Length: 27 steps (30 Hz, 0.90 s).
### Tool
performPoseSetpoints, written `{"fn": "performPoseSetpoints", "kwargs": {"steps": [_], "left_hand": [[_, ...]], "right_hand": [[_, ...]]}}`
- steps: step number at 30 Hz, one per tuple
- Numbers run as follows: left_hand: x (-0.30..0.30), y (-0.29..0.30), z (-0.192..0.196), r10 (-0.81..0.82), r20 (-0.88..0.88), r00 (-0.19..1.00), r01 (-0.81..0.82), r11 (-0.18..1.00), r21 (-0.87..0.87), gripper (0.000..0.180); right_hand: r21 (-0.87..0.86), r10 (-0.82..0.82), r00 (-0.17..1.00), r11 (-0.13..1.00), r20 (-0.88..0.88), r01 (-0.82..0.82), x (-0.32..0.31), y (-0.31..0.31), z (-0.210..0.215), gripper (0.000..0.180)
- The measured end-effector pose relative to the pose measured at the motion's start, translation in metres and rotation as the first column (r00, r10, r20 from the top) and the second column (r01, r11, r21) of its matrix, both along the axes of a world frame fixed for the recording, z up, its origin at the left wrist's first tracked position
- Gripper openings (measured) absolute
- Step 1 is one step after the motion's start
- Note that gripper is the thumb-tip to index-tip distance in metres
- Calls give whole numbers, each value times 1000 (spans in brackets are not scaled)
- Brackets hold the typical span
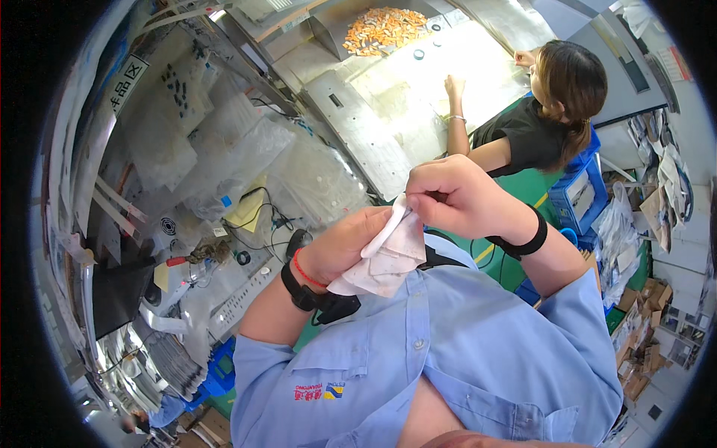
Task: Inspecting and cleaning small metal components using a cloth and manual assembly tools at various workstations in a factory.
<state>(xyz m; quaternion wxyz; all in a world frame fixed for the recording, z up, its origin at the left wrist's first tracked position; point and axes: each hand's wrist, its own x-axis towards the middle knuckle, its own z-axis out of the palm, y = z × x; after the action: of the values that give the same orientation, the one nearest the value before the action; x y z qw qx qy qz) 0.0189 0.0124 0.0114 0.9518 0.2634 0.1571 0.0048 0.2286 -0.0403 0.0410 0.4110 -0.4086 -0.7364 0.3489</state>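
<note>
The person is holding both hands close in front of the chest, above the blue shirt (478,351); the left hand (347,243) is lying palm up and half open, and a crumpled white cloth (388,257) is resting across its palm and hanging down a little over the wrist side; this cloth is showing some faint pinkish marks. The right hand (452,198) is closed into a loose fist just above the left one, and its fingertips are pinching the upper edge of the cloth; something thin seems to be between these fingers, but it is too small to tell what it is. The left wrist is wearing a black watch (302,295) and a thin red string (305,270); the right wrist is wearing a black band (523,243).

Behind the hands a long metal table (373,127) is stretching away; on its far end a heap of small orange pieces (385,30) is lying. Another person in a black top (523,138) is sitting at the right side of this table, with one hand (454,86) resting on the bright surface. To the left, clear plastic bags (224,149) are piling on a bench together with black cables (261,216); a blue crate (579,194) is standing on the green floor beside the other person.
</note>
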Motion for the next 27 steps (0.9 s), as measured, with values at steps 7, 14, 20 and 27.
{"fn": "performPoseSetpoints", "kwargs": {"steps": [7, 14, 20, 27], "left_hand": [[3, 1, -8, 37, -45, 998, -26, 975, 219, 33], [5, 2, 8, 56, -115, 992, -38, 988, 151, 29], [7, -1, 0, 75, -68, 995, -64, 986, 157, 30], [6, -3, -6, 114, -82, 990, -117, 992, -35, 33]], "right_hand": [[-416, -140, 988, 904, -63, 102, -6, -4, 5, 17], [-344, -136, 988, 933, -76, 102, -5, -5, 5, 16], [-408, -201, 978, 899, -59, 160, -4, -8, -1, 17], [-555, -240, 940, 829, -244, 68, -9, -6, 3, 18]]}}
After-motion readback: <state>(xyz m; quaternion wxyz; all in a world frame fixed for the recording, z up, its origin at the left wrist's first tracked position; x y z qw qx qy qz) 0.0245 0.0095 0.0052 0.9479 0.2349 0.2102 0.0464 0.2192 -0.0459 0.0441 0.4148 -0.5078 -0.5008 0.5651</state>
